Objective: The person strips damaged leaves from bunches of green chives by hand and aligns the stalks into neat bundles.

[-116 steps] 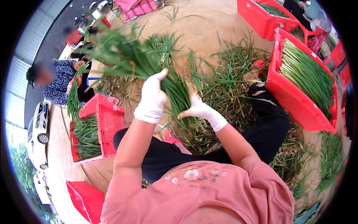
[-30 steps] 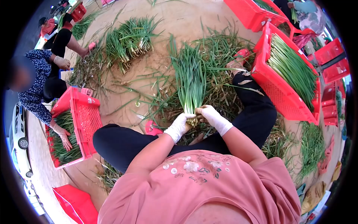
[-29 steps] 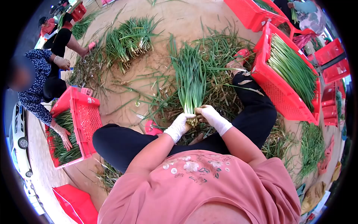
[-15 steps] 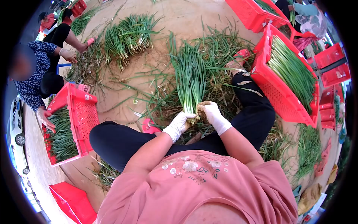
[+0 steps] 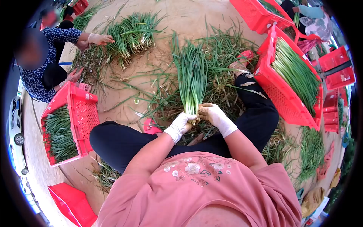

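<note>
A bunch of garlic chives (image 5: pixel 191 77) points away from me, its pale root ends toward my lap. My left hand (image 5: pixel 182 125), in a white glove, is closed round the lower stalks from the left. On the other side, my right hand (image 5: pixel 212 114), gloved too, has its fingers closed at the pale base of the same bunch. Roots (image 5: pixel 194 122) stick out just below the fingers. Behind and under the bunch lies a heap of loose leaves and trimmings (image 5: pixel 221 81).
A red crate (image 5: pixel 266 62) of chives stands at right, another red crate (image 5: pixel 85 117) at left. A chive pile (image 5: pixel 132 34) lies ahead. A co-worker (image 5: pixel 34 81) sits at left, one gloved hand reaching to that pile. A folded red crate (image 5: pixel 72 204) lies at lower left.
My hands and the bunch have barely moved. The co-worker at left has taken a hand off the left crate and now reaches out toward the chive pile.
</note>
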The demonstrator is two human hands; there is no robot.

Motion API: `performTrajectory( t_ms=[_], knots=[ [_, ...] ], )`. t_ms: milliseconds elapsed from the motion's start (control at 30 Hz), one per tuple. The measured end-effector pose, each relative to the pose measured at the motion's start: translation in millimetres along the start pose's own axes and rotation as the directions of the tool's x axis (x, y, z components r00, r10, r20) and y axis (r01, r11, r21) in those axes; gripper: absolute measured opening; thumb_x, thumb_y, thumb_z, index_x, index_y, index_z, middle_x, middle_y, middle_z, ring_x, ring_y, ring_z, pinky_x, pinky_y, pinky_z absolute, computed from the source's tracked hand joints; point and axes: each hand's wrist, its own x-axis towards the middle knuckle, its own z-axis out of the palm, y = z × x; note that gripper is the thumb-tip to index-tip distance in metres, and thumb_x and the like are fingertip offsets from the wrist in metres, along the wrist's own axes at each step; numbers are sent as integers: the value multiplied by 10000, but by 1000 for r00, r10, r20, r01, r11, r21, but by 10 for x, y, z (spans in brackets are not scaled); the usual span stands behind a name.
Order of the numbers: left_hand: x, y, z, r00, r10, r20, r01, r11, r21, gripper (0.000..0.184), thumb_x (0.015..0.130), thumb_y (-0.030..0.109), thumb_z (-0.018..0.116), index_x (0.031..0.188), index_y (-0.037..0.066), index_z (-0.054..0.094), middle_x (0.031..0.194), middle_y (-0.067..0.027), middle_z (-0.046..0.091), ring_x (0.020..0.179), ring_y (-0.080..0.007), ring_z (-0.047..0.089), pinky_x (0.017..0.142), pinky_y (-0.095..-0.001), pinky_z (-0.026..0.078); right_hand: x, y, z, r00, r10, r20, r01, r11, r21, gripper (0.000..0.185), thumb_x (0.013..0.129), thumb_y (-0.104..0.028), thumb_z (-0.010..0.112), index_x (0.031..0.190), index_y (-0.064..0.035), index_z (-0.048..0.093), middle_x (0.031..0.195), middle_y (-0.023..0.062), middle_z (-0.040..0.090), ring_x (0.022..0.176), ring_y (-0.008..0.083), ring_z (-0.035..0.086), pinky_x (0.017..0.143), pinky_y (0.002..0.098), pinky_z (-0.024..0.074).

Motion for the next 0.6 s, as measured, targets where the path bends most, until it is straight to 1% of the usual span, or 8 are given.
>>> performTrajectory(
  t_ms=[33,100,200,267,400,433,533,600],
  knots=[
    [-3,5,0,1000,-5,-6,5,1000,14,354,734,-110,540,1071,-7,506,912,-109,579,795,-228,583,722,-342,494,-2,-4,10,1000,0,1,0,1000,0,261,809,-34,587,1043,67,534,937,136,608,830,217,606,738,310,502],
    [-2,7,6,1000,-10,-11,11,1000,26,352,737,-106,542,1072,-5,508,912,-108,580,796,-227,583,721,-341,494,2,-14,19,999,-11,-49,3,987,-161,257,797,-12,582,1035,73,538,937,138,608,819,227,610,750,322,500],
    [-7,9,16,1000,2,-7,-1,999,51,345,743,-98,548,1074,-5,508,907,-105,581,795,-228,584,718,-343,496,29,12,-40,998,-56,-16,54,995,-89,254,782,7,577,1024,76,543,933,139,608,812,237,612,753,341,500],
    [-6,15,16,998,-5,-57,8,998,57,345,746,-93,553,1076,-3,507,904,-107,581,790,-233,585,714,-344,497,37,2,-51,999,-45,-21,43,996,-82,270,780,14,570,1039,79,535,936,141,607,817,241,611,756,347,499],
    [-13,17,28,999,-2,-49,5,998,59,333,757,-77,553,1079,-9,503,907,-114,580,788,-236,585,727,-353,495,86,48,-59,1000,-9,-19,8,999,-32,318,775,44,544,1091,65,524,912,119,613,787,221,608,723,336,503],
    [-12,21,32,998,-14,-59,15,1000,17,329,763,-67,550,1084,-14,499,911,-119,580,790,-238,583,737,-359,493,87,54,-62,1000,-9,-19,9,999,-32,318,775,44,544,1091,65,524,912,119,613,787,221,608,723,336,503],
    [8,31,16,997,-40,-71,38,999,-26,334,768,-58,541,1097,-24,491,927,-130,581,811,-245,583,760,-369,487,36,25,-23,999,-31,13,33,993,-114,328,791,9,553,1114,51,519,911,104,610,780,191,601,711,314,504],
    [10,30,3,996,-51,-74,49,998,-28,343,768,-58,535,1106,-28,487,940,-137,583,830,-249,584,773,-373,484,-42,-47,10,998,64,26,-56,967,-249,314,797,-26,573,1101,42,534,911,94,607,777,161,594,681,292,508]
  ],
)
